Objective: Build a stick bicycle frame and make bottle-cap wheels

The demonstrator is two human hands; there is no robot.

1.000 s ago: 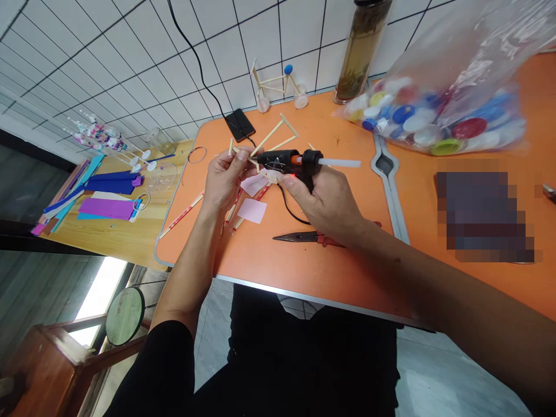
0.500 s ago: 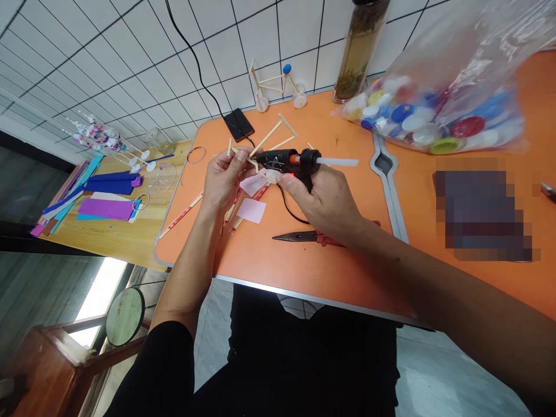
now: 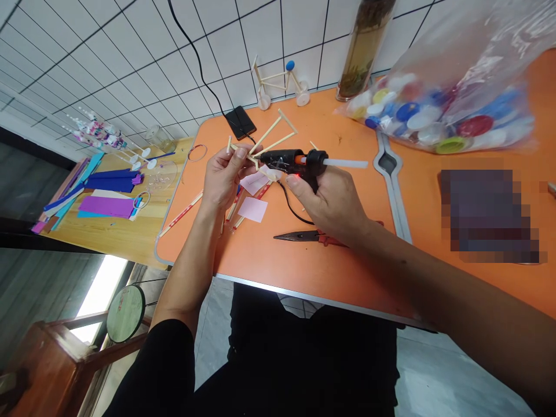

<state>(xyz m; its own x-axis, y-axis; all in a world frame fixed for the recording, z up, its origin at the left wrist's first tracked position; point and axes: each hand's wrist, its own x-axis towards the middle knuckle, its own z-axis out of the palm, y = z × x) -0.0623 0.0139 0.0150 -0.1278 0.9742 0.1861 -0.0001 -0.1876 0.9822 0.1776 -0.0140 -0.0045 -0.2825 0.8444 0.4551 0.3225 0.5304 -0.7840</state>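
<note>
My left hand [image 3: 226, 179] pinches a frame of thin wooden sticks [image 3: 269, 136], which sticks out past my fingertips toward the back of the desk. My right hand [image 3: 332, 200] is closed around the grip of a black hot glue gun [image 3: 289, 162], with a finger on its trigger. A pale glue stick [image 3: 345, 163] juts from the gun's rear end. The gun's nozzle points at the sticks close to my left fingers, and its tip is partly hidden there. A black cord [image 3: 293, 211] runs down from the gun. A small white cap [image 3: 270, 173] lies just below the nozzle.
Pink paper squares [image 3: 252, 209] and loose striped sticks [image 3: 180, 214] lie on the orange desk [image 3: 330, 266]. Red-handled snips [image 3: 304, 236] lie near its front edge. Behind are a phone [image 3: 240, 122], a stick-built model bicycle [image 3: 280, 84], a tall bottle [image 3: 362, 52] and a plastic bag of bottle caps [image 3: 438, 110].
My right hand and the glue gun have shifted slightly right and up. The stick frame has tilted a little in my left hand. Neither hand has let go.
</note>
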